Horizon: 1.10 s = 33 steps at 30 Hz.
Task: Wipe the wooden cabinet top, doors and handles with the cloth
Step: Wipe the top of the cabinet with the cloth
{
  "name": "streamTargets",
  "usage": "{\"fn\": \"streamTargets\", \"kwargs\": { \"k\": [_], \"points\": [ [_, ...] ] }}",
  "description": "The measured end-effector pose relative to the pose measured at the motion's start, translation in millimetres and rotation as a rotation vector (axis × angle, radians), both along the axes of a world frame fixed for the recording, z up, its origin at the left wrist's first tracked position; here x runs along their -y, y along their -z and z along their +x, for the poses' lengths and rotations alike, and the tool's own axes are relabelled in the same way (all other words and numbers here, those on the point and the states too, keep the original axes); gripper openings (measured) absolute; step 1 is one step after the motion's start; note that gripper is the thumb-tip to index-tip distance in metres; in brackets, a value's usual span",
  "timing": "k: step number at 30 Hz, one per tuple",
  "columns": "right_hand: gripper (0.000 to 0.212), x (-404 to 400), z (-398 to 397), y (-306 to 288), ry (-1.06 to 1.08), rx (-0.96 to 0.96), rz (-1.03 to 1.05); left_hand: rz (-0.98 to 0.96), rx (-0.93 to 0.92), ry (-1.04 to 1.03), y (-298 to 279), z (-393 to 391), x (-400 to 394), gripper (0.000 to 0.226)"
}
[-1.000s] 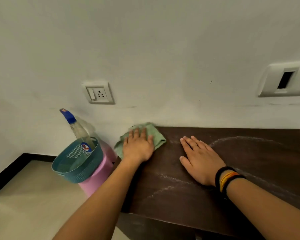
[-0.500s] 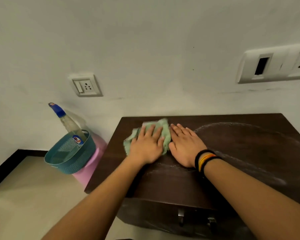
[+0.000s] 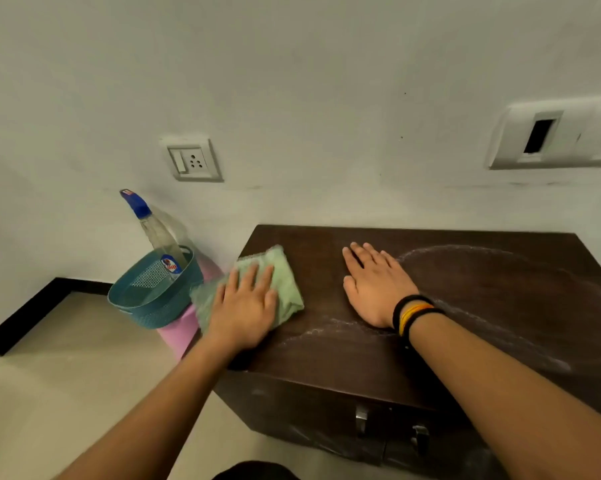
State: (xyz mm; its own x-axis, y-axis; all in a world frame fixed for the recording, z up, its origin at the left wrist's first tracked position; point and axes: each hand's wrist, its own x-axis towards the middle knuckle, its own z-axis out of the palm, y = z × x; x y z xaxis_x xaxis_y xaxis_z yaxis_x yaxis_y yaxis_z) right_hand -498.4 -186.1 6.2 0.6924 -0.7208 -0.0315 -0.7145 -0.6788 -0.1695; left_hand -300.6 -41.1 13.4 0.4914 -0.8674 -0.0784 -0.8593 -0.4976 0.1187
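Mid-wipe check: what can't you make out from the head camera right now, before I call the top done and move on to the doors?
- Wooden cabinet top: right end cut off by the frame edge; parts hidden under the flat right hand and forearm.
- Green cloth: left part blurred, partly under the left hand.
- Dark doors: seen steeply; lower part hidden.
- Metal handles: small, dim.
- Spray bottle label: unreadable.

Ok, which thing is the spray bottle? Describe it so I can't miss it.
Start at the dark brown wooden cabinet against the white wall and look just past its left edge, where a teal perforated plastic basket sits on a pink stool. The clear plastic spray bottle leans inside that basket; its blue nozzle, tilted toward the wall, is the only thing rising above the rim.
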Motion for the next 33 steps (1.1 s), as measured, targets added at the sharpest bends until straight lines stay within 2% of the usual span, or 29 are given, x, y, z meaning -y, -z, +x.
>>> {"fn": "streamTargets", "kwargs": {
  "k": [2, 4, 6, 9, 11, 14, 18, 19, 22, 24, 27, 28, 31, 33],
  "points": [
    [0.064, 1.2, 1.8, 0.1, 0.008, 0.002, -0.017, 0.028, 0.029, 0.119, 4.4, -37.2, -21.1, 0.057],
    [0.064, 1.2, 3.0, 0.9, -0.005, 0.001, -0.017, 0.014, -0.044, 0.237, 6.1, -47.2, 4.8, 0.056],
    [0.064, 1.0, -1.0, 0.9, -0.003, -0.001, -0.004, 0.029, -0.108, 0.171, -7.2, -26.7, 26.0, 0.055],
    [0.063, -0.8, -1.1, -1.1, -0.003, -0.007, 0.002, 0.022, -0.013, 0.018, 0.7, -11.0, -12.6, 0.058],
    [0.063, -2.8, 0.0, -1.7, 0.006, -0.011, 0.005, 0.026, 0.046, 0.098, 9.4, -45.7, -32.3, 0.059],
    [0.064, -8.7, 0.5, -2.3, 0.031, -0.009, -0.009, -0.010, -0.004, 0.203, 1.7, -49.7, -4.7, 0.057],
    [0.064, -23.4, -9.9, -3.4, 0.021, -0.011, 0.031, 0.058, -0.024, 0.005, 2.4, -19.2, -36.3, 0.059],
    [0.064, -25.9, -11.7, -1.1, 0.022, -0.011, 0.027, 0.053, 0.004, 0.020, 8.5, -34.0, -46.6, 0.060],
    [0.064, -25.4, -12.2, -2.1, 0.032, 0.009, 0.016, -0.006, 0.015, 0.236, 7.3, -72.9, -29.0, 0.059],
    [0.063, -26.8, -16.3, -2.5, 0.021, -0.002, 0.034, 0.027, -0.082, 0.183, -3.7, -52.4, -14.4, 0.057],
    [0.063, -30.0, -24.1, -1.0, 0.000, -0.012, 0.027, 0.045, -0.034, 0.007, 1.4, -31.1, -43.2, 0.059],
    [0.063, -30.2, -27.1, -0.8, 0.000, -0.011, 0.018, 0.050, 0.015, 0.035, 4.3, -46.2, -52.6, 0.059],
    [0.063, -30.4, -30.8, 1.6, -0.017, -0.003, 0.010, 0.000, 0.012, 0.232, 7.4, -82.9, -37.0, 0.059],
    [0.062, -29.8, -36.2, 1.0, -0.024, 0.000, 0.002, 0.012, -0.027, 0.208, -2.5, -62.9, -11.9, 0.059]
  ]
}}
